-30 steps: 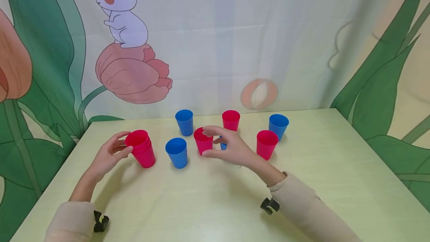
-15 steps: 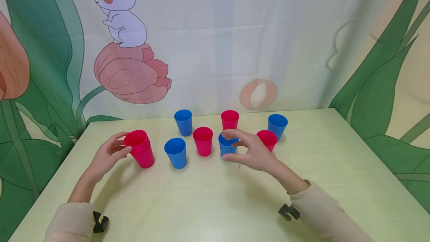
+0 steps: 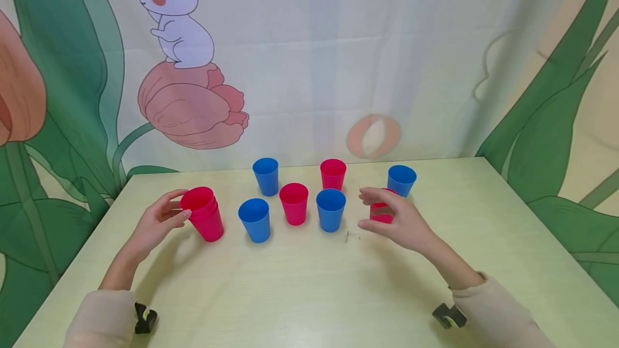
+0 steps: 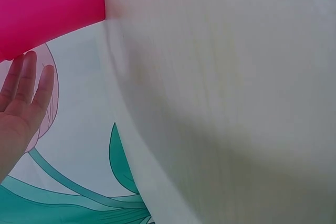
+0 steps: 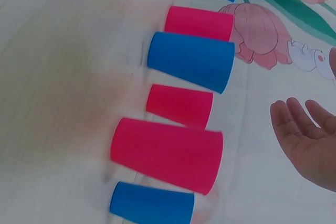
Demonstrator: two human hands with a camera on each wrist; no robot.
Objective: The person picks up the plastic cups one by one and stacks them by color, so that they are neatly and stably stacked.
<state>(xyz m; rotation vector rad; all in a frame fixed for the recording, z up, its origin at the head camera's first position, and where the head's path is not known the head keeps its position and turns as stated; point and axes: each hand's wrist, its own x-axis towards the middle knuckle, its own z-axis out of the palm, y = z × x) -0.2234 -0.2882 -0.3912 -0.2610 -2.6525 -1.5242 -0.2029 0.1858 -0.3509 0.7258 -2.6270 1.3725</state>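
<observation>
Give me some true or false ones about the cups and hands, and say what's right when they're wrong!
1. The left hand touches a stack of red cups. True.
2. The right hand is squeezing a blue cup. False: the right hand holds nothing; a red cup is partly hidden behind it in the head view.
3. Four blue cups stand on the table. True.
4. The stack has a blue cup on top. False: only red shows in that stack.
5. The rabbit is pictured on a pink flower. True.
</observation>
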